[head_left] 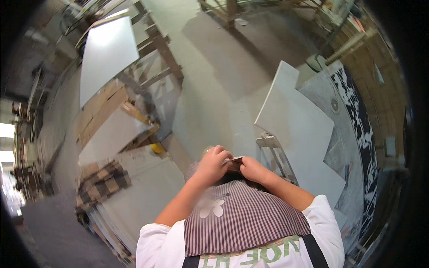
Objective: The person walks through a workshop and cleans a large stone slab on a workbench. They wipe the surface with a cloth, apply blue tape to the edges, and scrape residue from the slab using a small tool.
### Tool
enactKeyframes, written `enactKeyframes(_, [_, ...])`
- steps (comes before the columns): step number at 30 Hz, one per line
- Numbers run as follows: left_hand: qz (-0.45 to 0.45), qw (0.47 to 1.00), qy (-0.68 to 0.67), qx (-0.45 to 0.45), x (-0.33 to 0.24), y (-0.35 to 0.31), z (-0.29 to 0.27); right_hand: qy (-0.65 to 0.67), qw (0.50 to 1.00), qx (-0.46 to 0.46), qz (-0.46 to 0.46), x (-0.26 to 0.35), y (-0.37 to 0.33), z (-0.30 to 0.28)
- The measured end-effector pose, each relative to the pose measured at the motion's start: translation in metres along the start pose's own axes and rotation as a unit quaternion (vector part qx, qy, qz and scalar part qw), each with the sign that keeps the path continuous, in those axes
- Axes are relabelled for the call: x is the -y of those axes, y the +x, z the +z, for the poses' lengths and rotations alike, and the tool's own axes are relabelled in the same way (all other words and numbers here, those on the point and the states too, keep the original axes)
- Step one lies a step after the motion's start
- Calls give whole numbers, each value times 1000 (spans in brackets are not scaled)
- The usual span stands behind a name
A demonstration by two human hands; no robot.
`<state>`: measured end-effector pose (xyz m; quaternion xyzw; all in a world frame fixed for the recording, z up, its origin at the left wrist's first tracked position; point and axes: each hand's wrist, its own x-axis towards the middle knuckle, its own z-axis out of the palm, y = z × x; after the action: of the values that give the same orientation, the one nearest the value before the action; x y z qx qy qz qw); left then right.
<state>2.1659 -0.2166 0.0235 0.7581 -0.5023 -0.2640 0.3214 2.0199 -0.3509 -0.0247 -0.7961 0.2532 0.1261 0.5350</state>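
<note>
Printing on the person's clothing is limited to large green lettering (268,256) on the white shirt (330,219), inverted in this view and partly cut by the striped apron (250,219) and the lower edge. A pale flower-shaped motif (217,209) sits on the apron's left side.

The small flat piece (234,159) lies between the two hands, just beyond the apron's upper edge. The left hand (215,163) pinches it from the left, fingers curled; the right hand (251,169) grips its right end with closed fingers. Its material is too small to tell.

To the right, well apart from the hands, a pale stepped panel (304,134) overlies a grey slab (336,125). To the left, a checked cloth (103,184) lies on a stack of boards (147,196).
</note>
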Motion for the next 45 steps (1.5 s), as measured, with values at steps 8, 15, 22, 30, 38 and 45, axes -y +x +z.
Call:
enactKeyframes(8, [18,953,155,258,10,70,-27,15,994,-89,55,67,-20,-16])
enactKeyframes(15, [54,972,111,202,9,88,-47,-107,992,55,37,86,-53,5])
enactKeyframes(22, [111,962,122,218,1,109,-56,-167,981,27,95,116,-45,9])
enactKeyframes(30, [337,897,162,237,5,97,-17,-51,980,-75,174,114,-81,32])
enactKeyframes(38, [324,671,61,664,64,70,105,164,934,-300,100,47,-138,102])
enactKeyframes(45, [441,574,103,682,-25,26,220,249,883,-371,143,-7,-251,155])
